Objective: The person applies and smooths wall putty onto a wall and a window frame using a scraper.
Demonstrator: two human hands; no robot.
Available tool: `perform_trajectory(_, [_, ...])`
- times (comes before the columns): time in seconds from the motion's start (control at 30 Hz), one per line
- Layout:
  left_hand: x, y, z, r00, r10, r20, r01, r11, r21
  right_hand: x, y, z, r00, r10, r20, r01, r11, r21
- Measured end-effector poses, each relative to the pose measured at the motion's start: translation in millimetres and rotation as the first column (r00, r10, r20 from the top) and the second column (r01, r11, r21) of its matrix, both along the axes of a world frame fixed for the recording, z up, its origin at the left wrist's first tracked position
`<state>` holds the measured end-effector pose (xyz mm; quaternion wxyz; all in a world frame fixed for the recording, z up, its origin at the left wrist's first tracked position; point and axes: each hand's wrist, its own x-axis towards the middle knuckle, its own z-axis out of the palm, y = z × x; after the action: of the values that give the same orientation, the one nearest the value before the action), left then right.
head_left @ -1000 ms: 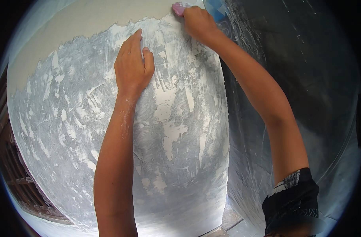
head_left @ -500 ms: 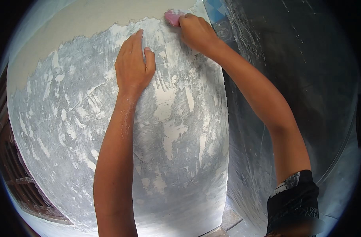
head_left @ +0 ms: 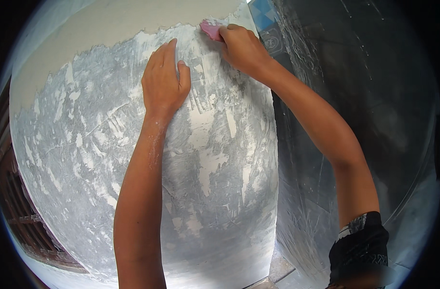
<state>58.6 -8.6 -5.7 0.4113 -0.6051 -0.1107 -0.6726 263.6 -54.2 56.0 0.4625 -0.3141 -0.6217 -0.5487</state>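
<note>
Wall surface (head_left: 109,159): broad upright face, coated with grey-white filler in patchy, streaked strokes; an uncoated beige band (head_left: 114,29) runs across the top. Coat looks thin and uneven, with whiter blotches at centre and lower centre.

Adjoining side: dark sheeting (head_left: 364,96), creased, hanging to the right of the wall's corner edge; a small blue patterned patch (head_left: 261,12) shows at its top.

Lower left: a reddish-brown timber structure (head_left: 22,231), partly out of view.

Left hand (head_left: 163,82): flat on the coated wall, fingers extended upward, thumb out to the right; it holds nothing and appears to brace the body. Forearm dusted with white powder.

Right hand (head_left: 244,48): grip closed around a small pink pad (head_left: 211,30), seemingly a sanding block or sponge, though its exact kind cannot be told. The pad sits against the wall at the upper border of the filler, just below the beige band and near the corner edge.

Handling note, as a judgement: the pad is best kept flat to the wall, pressure light and even, strokes overlapping so no ridge stays at the border. Near the corner, a tilted pad could gouge the edge or snag the sheeting. The bracing palm rests on the coat; if that is soft, it may mark it.
</note>
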Motion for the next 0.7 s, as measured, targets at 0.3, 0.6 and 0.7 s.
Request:
perform_trajectory(0.3, [11,-1,2,0.999,-0.045,-0.010,0.045,0.999,0.004,23,-2,83,0.959,-0.004,-0.285,-0.045,0.985,-0.166])
perform_trajectory(0.6, [8,-4,2,0.999,-0.043,-0.006,0.043,0.999,0.008,11,-17,41,0.996,0.091,-0.008,-0.089,0.986,0.143])
perform_trajectory(0.7, [14,-2,2,0.999,-0.051,-0.008,0.051,0.999,0.006,37,7,77,0.963,0.000,-0.269,0.000,1.000,0.003])
